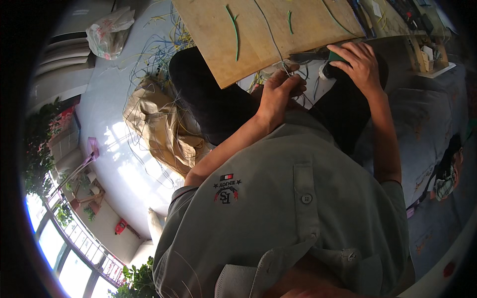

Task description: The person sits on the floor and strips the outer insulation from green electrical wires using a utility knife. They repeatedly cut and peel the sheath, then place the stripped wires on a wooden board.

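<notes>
My left hand (pixel 283 87) pinches a thin grey wire (pixel 274 39) just below the near edge of a wooden board (pixel 208 41). The wire runs up across the board, and a strand trails down from my fingers. My right hand (pixel 356 63) has its thumb and fingers around a green-and-black handle (pixel 335 57) beside the board's edge. A long dark part (pixel 307 56) extends left from there; the exact kind of tool is unclear. On the board lie a longer green wire piece (pixel 236 35) and a shorter green wire piece (pixel 289 23).
Tangled blue and yellow wires (pixel 160 48) spread over the floor at left, beside a tan cloth sack (pixel 156 123). A plastic bag (pixel 111 33) is at upper left. Hand tools (pixel 367 18) lie at the board's right. A small wooden holder (pixel 428 59) stands farther right.
</notes>
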`<state>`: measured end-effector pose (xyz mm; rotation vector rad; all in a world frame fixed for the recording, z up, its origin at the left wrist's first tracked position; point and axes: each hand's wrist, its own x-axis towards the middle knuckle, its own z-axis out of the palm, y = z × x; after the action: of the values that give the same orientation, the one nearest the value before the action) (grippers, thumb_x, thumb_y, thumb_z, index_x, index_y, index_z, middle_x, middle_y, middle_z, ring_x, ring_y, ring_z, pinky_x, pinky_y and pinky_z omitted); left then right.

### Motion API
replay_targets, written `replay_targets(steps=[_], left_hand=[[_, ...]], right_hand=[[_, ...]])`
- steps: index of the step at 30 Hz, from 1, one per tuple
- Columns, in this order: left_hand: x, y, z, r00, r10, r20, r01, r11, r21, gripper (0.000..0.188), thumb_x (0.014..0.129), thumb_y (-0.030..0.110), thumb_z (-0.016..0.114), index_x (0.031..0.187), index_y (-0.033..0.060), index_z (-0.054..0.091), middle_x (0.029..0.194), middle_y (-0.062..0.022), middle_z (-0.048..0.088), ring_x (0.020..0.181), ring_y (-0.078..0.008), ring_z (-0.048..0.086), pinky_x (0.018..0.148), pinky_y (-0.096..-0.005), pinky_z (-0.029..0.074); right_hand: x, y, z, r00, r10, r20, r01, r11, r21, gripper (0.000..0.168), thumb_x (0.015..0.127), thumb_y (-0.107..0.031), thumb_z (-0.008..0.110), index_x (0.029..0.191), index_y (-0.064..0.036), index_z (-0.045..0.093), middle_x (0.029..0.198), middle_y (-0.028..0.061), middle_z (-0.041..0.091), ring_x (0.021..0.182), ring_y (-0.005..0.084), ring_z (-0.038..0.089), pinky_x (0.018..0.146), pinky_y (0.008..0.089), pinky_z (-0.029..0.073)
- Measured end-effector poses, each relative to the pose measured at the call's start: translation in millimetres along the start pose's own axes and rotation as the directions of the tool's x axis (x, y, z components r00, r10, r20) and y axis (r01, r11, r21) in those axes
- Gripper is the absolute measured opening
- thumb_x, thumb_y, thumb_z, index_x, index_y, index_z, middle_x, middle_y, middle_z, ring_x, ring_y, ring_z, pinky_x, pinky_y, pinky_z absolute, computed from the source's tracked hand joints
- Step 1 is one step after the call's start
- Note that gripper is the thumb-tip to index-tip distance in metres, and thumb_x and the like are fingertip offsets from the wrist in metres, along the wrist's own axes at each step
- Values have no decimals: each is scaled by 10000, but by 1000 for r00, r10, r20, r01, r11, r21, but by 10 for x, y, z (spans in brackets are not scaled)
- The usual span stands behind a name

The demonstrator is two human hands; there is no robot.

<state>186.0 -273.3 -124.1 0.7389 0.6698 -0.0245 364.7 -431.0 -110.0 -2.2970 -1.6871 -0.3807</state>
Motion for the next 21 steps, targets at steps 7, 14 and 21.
replay_targets(steps=[7,14,21], left_hand=[[33,51,-41,965,-197,172,216,971,-100,231,878,196,508,1059,57,543,756,-43,585,656,-155,523,578,-337,462],[55,28,-58,961,-187,202,199,979,-38,248,873,222,511,1072,76,543,763,-3,591,683,-114,491,599,-375,463],[55,54,-49,965,-188,184,196,980,-27,255,900,180,458,1081,10,516,779,-59,598,683,-166,544,611,-325,465]], right_hand=[[29,-8,-13,998,-44,44,37,988,148,428,685,-247,670,1102,-171,608,875,10,548,847,197,510,830,347,381],[-26,27,-5,994,-22,104,7,990,144,416,729,-320,652,1132,-235,595,869,-25,565,879,159,530,864,332,367],[-71,57,-1,988,-2,155,-37,968,248,404,739,-323,643,1126,-215,598,871,-20,564,863,161,536,854,330,375]])
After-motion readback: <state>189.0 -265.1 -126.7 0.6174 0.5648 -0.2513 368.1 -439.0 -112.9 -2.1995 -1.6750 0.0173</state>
